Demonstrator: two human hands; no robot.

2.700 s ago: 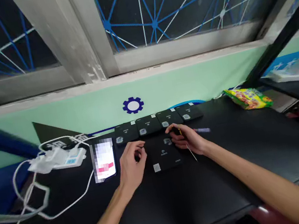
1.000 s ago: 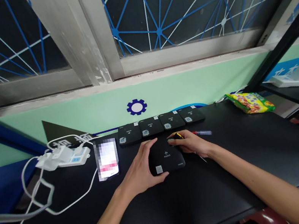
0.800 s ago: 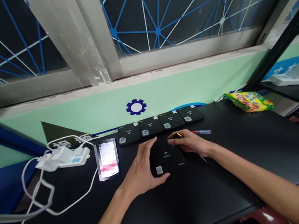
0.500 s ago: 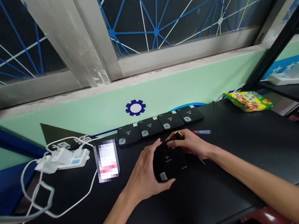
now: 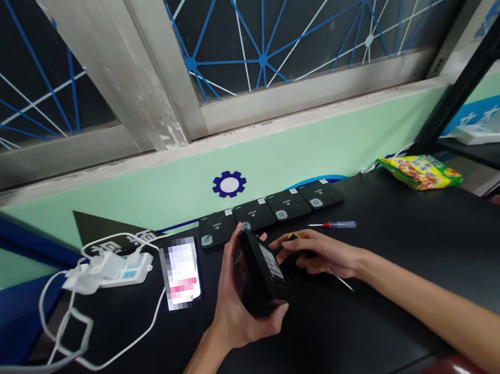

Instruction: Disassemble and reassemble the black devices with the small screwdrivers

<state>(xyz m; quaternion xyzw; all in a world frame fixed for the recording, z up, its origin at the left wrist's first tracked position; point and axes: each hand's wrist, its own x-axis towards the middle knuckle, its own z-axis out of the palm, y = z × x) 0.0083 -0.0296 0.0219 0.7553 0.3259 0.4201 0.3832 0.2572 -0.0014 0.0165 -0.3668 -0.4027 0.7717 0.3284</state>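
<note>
Displacement: since the earlier frame, the black plastic box with a white label (image 5: 260, 275) has been tipped from nearly flat to steeply on edge.
Left grip: the box is clamped by the left hand (image 5: 237, 308), fingers at the far edge, thumb at the near edge.
Right grip: the screwdriver with a yellow-and-black handle (image 5: 343, 281) is held in the closed right hand (image 5: 322, 251); its thin metal shaft is angled toward the table front.
Box position: centre of the black tabletop (image 5: 396, 303), labelled face turned rightward, beside the right fingertips; whether these are touched cannot be told.
Rear edge: four flat black boxes (image 5: 290, 204) are lined up along the green wall (image 5: 173, 187).
Left side: a lit phone (image 5: 181, 273) and a white power strip (image 5: 141, 268) are placed.
Right side: a clear-handled screwdriver (image 5: 344, 224) is laid behind the right hand; a green-and-yellow snack bag (image 5: 421, 171) is set near the wall.
Clearance: bare surface is left between the hands and the front edge.
</note>
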